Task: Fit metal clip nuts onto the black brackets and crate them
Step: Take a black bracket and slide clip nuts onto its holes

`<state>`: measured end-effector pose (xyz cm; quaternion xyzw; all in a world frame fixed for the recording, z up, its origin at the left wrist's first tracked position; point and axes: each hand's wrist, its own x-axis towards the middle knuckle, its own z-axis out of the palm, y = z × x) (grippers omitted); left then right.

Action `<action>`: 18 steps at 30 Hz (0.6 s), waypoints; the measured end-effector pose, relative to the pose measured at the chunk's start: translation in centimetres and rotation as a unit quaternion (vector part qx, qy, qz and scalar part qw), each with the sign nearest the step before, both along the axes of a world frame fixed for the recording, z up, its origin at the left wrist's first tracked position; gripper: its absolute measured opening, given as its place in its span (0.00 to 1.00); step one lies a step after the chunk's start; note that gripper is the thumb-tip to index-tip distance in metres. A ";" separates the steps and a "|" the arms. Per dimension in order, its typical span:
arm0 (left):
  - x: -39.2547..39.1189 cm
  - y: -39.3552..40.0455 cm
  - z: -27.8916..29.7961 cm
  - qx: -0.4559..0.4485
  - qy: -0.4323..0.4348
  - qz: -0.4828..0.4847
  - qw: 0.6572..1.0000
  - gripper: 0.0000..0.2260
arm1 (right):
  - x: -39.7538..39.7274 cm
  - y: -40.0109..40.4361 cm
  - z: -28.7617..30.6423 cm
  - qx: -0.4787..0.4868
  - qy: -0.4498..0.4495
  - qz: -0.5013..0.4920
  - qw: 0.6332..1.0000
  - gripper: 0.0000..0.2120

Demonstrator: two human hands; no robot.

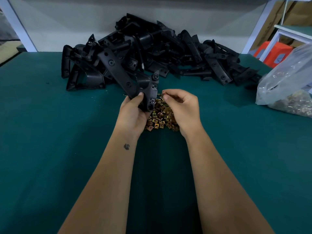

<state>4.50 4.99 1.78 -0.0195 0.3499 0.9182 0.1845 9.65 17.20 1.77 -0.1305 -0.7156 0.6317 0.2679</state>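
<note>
My left hand (133,114) grips a black bracket (130,78) by its lower end and holds it tilted above the green table. Just right of it, my right hand (182,107) pinches a small metal clip nut (162,94) between thumb and fingertips, close to the bracket's edge. Under both hands lies a loose heap of brass-coloured clip nuts (160,118). A large pile of black brackets (168,51) fills the back of the table.
A clear plastic bag (287,85) holding more clip nuts lies at the table's right edge. White frame posts (16,24) stand at the back corners. Orange boxes (273,53) sit beyond the table on the right. No crate is in view.
</note>
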 end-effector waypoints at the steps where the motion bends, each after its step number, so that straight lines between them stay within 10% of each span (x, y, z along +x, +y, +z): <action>1: 0.1 0.1 0.0 -0.001 0.008 -0.009 1.000 0.07 | 0.0 0.0 0.1 -0.022 0.008 0.007 1.000 0.09; 18: 0.4 0.1 -0.4 -0.019 0.042 -0.021 0.999 0.13 | 0.3 -0.5 1.1 -0.251 0.112 0.108 0.955 0.09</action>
